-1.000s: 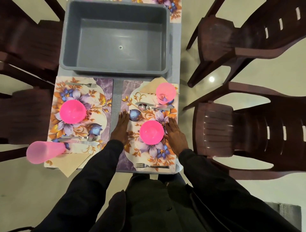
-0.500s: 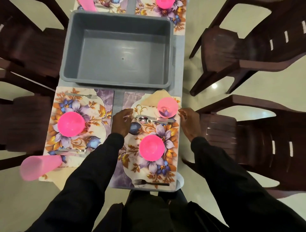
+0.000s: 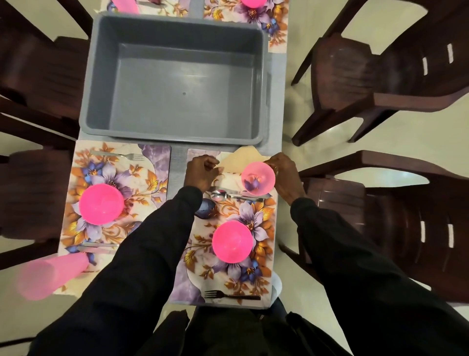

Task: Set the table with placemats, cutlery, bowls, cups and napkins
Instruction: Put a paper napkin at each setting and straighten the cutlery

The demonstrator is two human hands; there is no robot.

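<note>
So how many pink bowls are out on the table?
3: one bowl on the left placemat, one on the right placemat, one cut off at the top edge. Others may lie beyond view.

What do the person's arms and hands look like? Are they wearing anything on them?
Both arms are covered by long black sleeves, the left sleeve and the right sleeve, which reach the wrists. The cloth is plain, with no stripes or pictures. The left hand and the right hand are bare: no gloves show.
</note>
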